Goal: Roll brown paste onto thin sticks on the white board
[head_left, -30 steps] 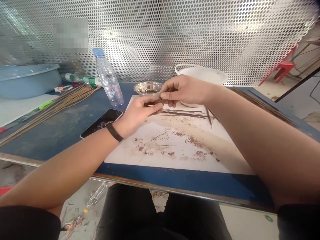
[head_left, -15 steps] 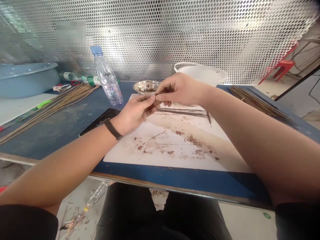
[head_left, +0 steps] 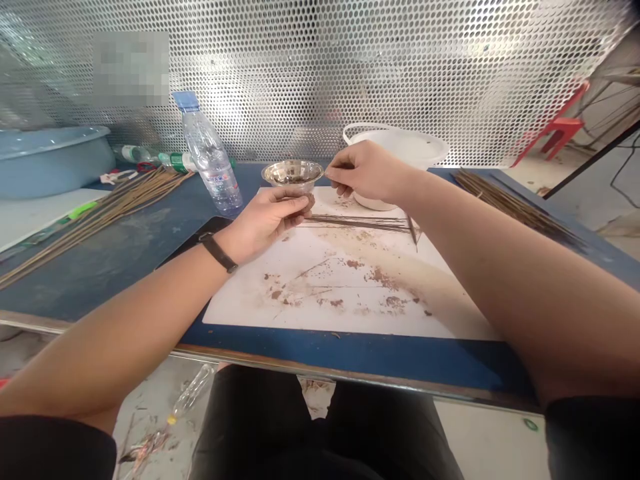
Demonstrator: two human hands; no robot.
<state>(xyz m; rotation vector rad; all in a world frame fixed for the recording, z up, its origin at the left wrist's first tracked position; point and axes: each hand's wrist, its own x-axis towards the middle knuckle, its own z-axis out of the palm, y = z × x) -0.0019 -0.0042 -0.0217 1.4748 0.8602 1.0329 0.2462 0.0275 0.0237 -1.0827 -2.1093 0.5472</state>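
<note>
My left hand [head_left: 263, 220] is closed on a small brown lump [head_left: 310, 203], like clay or dough, between thumb and fingers. Up and to its right, my right hand [head_left: 367, 172] is held in a pinch; whatever lies between its fingertips is too small to make out. Just left of those fingertips stands a shiny metal bowl [head_left: 280, 175] with dark contents. Thin dark sticks [head_left: 363, 223] lie across the white board [head_left: 300, 319] below my hands, and brown smears and crumbs [head_left: 387, 280] mark its surface.
A plastic water bottle [head_left: 213, 160] stands left of the bowl. Long brown sticks lie in bundles at left [head_left: 125, 207] and right [head_left: 505, 203]. Behind are a white bucket [head_left: 400, 147], a blue basin [head_left: 55, 163] and a perforated metal sheet [head_left: 280, 87]. A black tablet-like slab [head_left: 193, 240] lies beside my left wrist.
My hands, together before, have come apart. The right one has moved away up and to the right; the left keeps its grip, and the brown lump now shows.
</note>
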